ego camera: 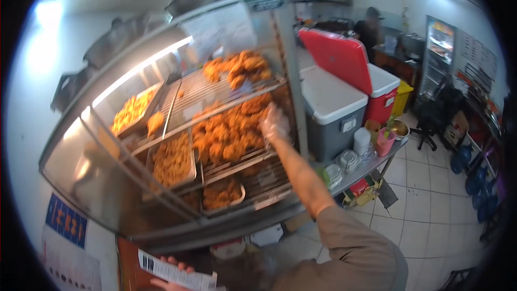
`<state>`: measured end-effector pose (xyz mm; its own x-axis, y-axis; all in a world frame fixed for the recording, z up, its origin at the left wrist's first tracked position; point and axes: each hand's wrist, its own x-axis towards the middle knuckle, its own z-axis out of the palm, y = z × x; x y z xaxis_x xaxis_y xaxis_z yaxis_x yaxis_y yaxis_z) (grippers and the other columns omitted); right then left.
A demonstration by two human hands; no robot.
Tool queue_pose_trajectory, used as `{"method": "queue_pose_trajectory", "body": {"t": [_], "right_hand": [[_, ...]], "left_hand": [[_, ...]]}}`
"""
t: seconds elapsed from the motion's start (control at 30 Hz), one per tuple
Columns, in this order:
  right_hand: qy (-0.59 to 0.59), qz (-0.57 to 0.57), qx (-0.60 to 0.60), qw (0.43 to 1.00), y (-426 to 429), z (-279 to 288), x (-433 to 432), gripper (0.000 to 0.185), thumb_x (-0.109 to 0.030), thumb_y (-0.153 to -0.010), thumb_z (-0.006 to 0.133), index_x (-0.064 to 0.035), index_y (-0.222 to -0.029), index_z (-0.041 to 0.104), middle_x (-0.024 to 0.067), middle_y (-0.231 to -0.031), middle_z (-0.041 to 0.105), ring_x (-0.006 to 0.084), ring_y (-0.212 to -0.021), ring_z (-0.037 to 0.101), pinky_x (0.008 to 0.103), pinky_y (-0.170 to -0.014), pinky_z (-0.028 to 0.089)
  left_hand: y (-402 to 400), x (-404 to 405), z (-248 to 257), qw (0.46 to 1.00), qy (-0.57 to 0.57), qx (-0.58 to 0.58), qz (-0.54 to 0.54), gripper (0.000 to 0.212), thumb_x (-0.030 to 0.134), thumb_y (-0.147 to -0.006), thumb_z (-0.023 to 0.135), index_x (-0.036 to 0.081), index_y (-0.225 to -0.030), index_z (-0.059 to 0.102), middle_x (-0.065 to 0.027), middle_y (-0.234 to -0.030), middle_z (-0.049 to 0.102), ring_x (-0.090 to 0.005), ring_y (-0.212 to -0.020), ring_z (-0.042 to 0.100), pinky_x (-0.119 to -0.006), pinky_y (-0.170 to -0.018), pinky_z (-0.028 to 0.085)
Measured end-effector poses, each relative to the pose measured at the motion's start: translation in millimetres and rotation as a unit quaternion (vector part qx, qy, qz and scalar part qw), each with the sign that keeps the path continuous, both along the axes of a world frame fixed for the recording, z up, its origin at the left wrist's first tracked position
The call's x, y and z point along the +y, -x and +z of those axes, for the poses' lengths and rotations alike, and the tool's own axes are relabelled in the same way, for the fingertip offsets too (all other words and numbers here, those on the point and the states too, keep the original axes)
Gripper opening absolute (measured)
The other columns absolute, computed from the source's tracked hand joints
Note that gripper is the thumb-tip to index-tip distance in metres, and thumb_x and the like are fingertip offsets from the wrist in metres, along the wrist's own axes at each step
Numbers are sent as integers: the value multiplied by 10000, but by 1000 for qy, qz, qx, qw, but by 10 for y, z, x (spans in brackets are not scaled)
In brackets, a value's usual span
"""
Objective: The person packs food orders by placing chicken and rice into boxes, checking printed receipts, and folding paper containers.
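Note:
My right hand, in a clear plastic glove, reaches into a heated display cabinet. It is at the right end of a heap of fried chicken pieces on the middle rack. Blur and the glove hide whether its fingers grip a piece. Low in the view, my left hand holds a printed paper slip between thumb and fingers. More fried chicken lies on the upper wire rack. A tray of small fried pieces stands left of the heap.
A tray of fries is at upper left, and another chicken tray is below. Right of the cabinet, a grey cooler and a red cooler stand near jars and a pink cup. A person is at the back.

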<state>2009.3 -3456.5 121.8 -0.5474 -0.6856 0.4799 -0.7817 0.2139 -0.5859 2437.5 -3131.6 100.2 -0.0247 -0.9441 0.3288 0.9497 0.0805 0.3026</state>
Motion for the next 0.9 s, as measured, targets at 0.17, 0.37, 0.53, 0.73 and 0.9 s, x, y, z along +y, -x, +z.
{"method": "queue_pose_trajectory", "body": {"t": [0.17,0.37,0.53,0.73,0.9], "right_hand": [[71,-1,118,991,-87,284,223,540,-296,-843,641,-163,-1322,430,185,-1260,517,340,-939,618,430,-791,530],[289,233,-488,790,-43,433,427,413,-365,-883,611,-236,-1263,512,121,-1154,617,287,-875,666,412,-656,561],[117,440,-747,484,-996,92,869,391,-316,-922,570,-159,-1275,508,102,-1077,626,246,-854,664,309,-549,559],[-173,568,-646,480,-2415,-368,2047,481,-368,-906,580,-52,-1261,506,133,-982,638,187,-797,641,273,-650,546],[-544,571,-441,429,-3908,-1351,3490,525,-419,-856,619,-111,-1266,508,72,-863,642,141,-785,606,308,-602,477]], "left_hand": [[172,110,128,967,-136,-109,185,710,689,-912,238,136,-1303,453,-55,-1110,555,-186,-791,527,-328,-626,500],[89,306,72,946,-193,-72,251,709,687,-914,236,135,-1301,458,-60,-1098,559,-179,-743,525,-330,-594,497],[-245,816,-50,906,-257,-70,329,744,720,-885,273,118,-1274,470,-69,-1068,572,-189,-733,528,-363,-597,497],[-353,1774,-380,856,-324,-44,402,657,617,-921,365,43,-1216,488,-105,-977,613,-227,-741,592,-388,-623,499],[-475,3391,-826,601,-529,-111,589,363,327,-935,542,24,-1134,546,-112,-960,630,-175,-732,599,-309,-597,480]]}}
